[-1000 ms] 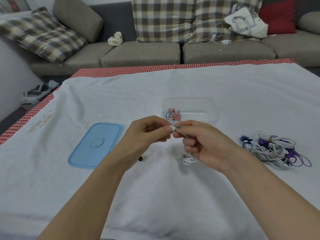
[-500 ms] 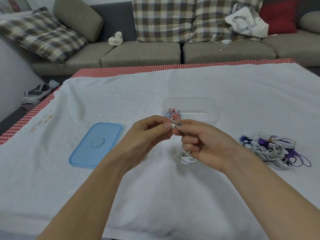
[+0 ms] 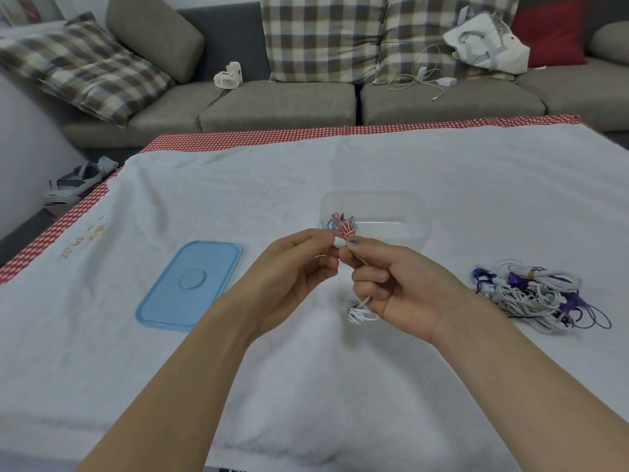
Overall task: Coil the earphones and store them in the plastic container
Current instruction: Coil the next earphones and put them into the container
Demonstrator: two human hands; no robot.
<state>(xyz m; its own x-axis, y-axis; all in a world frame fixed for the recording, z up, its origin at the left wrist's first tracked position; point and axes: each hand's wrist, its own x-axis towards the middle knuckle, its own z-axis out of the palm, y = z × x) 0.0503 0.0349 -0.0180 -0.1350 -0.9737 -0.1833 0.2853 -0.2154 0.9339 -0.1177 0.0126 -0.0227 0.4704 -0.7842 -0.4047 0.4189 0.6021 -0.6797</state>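
My left hand [image 3: 292, 267] and my right hand [image 3: 401, 287] meet above the white cloth, just in front of the clear plastic container [image 3: 408, 206]. Both pinch the white earphones [image 3: 361, 313]: the fingertips hold a white earbud between them, and the cord runs down through my right fist to a small bunch hanging below it. A coiled red-and-white earphone [image 3: 343, 223] lies in the container's left end. The blue lid [image 3: 190, 285] lies flat to the left.
A tangle of white, blue and purple earphones [image 3: 541, 296] lies on the cloth to the right. The table carries a white towel with a red checked border [image 3: 306, 134]. Behind it stands a grey sofa with plaid cushions, a small fan and a charger cable.
Both hands stay together at the earbud with only small finger shifts. The hanging bunch of white cord has barely moved.
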